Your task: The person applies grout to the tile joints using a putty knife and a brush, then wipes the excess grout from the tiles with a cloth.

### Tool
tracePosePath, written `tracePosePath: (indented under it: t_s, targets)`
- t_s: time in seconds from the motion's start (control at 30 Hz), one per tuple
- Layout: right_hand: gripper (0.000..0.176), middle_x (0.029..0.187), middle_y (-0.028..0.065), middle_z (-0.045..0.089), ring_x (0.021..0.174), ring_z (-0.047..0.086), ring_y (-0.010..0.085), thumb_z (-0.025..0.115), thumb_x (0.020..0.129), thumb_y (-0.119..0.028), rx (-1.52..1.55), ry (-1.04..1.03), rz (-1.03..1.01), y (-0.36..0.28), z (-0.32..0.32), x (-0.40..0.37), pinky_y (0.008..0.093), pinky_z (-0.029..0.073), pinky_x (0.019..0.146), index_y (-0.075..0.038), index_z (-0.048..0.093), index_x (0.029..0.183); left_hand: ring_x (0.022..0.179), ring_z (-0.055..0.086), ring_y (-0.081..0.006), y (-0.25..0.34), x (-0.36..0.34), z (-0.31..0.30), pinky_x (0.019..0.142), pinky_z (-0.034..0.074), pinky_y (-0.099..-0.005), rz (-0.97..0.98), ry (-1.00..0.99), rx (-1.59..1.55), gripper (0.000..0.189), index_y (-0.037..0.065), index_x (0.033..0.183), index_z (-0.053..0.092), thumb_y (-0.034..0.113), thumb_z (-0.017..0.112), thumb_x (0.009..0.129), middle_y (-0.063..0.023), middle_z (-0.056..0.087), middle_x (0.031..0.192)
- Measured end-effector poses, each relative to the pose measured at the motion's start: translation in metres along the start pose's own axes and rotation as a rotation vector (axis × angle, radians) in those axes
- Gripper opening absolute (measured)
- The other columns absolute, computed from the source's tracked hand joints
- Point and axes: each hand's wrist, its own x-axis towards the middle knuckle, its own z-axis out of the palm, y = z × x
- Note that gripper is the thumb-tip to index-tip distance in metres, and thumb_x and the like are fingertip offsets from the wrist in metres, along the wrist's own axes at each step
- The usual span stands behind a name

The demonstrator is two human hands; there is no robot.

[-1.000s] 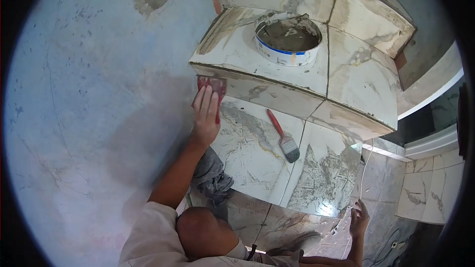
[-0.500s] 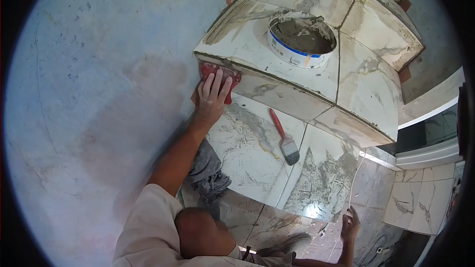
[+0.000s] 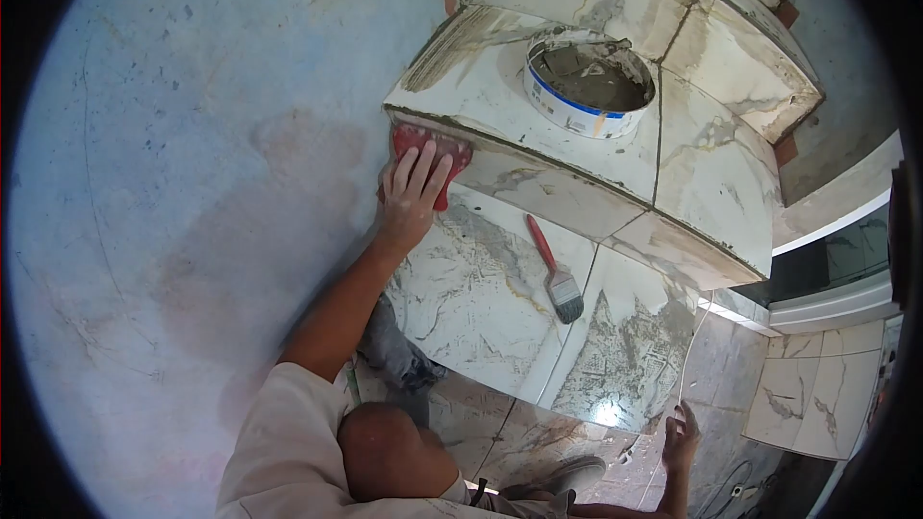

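- Gripping a red scraper [image 3: 457, 154], the left hand [image 3: 415, 194] lays the tool against the marbled riser [image 3: 538, 178], just under the lip of the upper step [image 3: 471, 91] and hard by the blue-white wall [image 3: 192, 135].
- The scraper sits at the hand's 12 o'clock, its broad edge running roughly from 9 toward 4 o'clock, nearly in line with the step's lip. The left hand alone is on it.
- Fingers slightly apart, the left hand spreads over the scraper's back, tips toward 1 o'clock; the thumb is not clearly seen.
- The left forearm [image 3: 341, 312] climbs toward 1 o'clock from a short pale sleeve [image 3: 279, 428], alongside the wall.
- Well apart, at about the left hand's 4 to 5 o'clock, the right hand [image 3: 681, 437] hangs beyond the lower step [image 3: 471, 327], its fingers loosely curled and raised toward 12 o'clock. A thin pale cord [image 3: 695, 329] runs down to it; whether the fingers hold the cord or merely pass in front cannot be told.
- At the left hand's 2 o'clock, a white bucket [image 3: 582, 115] of grey paste stands on the upper step.
- At its 4 o'clock, a red-handled brush [image 3: 552, 274] lies untouched on the lower step, handle toward 11, bristles toward 5, nearer the left hand than the right.
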Motion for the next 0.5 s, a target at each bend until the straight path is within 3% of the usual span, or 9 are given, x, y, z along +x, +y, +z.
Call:
tracePosePath:
  t_s: [0.1,0.17,0.3,0.4,0.5]
  targets:
    - [0.05,0.119,0.0196,0.063,0.093,0.068,0.0256,0.063,0.092,-0.019,-0.003,0.004,0.004,-0.003,-0.001,0.001,0.0314,0.057,0.068,0.002,0.049,0.135,0.124,0.043,-0.0369,0.0,-0.009,0.003,0.101,0.037,-0.0501,0.001,-0.001,-0.051,0.062,0.006,0.135,0.05,-0.002,0.061,0.075,-0.018,0.043,0.145]
    - [0.049,0.119,0.0193,0.063,0.093,0.068,0.0255,0.063,0.091,-0.018,-0.02,-0.007,0.017,-0.002,-0.002,-0.004,0.0313,0.057,0.068,0.002,0.05,0.135,0.125,0.042,-0.0371,0.006,-0.002,0.002,0.102,0.036,-0.0502,-0.085,0.199,-0.088,0.062,0.005,0.136,0.049,-0.005,0.06,0.075,-0.0188,0.043,0.144]
    - [0.049,0.118,0.0192,0.064,0.094,0.068,0.0261,0.063,0.091,-0.019,-0.036,-0.011,-0.01,0.0,-0.001,0.0,0.0319,0.057,0.068,0.002,0.05,0.134,0.125,0.041,-0.0379,0.008,0.013,0.005,0.103,0.035,-0.0505,-0.11,0.072,-0.038,0.064,0.004,0.136,0.048,-0.006,0.06,0.074,-0.0195,0.042,0.145]
    - [0.049,0.118,0.0196,0.064,0.093,0.068,0.0267,0.063,0.091,-0.019,-0.032,-0.002,-0.022,-0.001,-0.002,-0.001,0.0322,0.057,0.068,0.002,0.05,0.134,0.125,0.042,-0.0403,0.017,-0.001,-0.014,0.105,0.037,-0.0487,-0.033,-0.199,-0.083,0.066,0.002,0.139,0.043,-0.009,0.058,0.075,-0.0211,0.039,0.146]
    - [0.05,0.118,0.0198,0.064,0.093,0.068,0.0266,0.064,0.09,-0.02,-0.01,0.017,-0.03,0.0,-0.002,0.001,0.0322,0.057,0.068,0.002,0.05,0.134,0.133,0.036,-0.0406,0.025,-0.022,-0.019,0.11,0.033,-0.0449,-0.198,-0.107,-0.207,0.068,-0.003,0.142,0.036,-0.014,0.049,0.077,-0.0222,0.036,0.148]
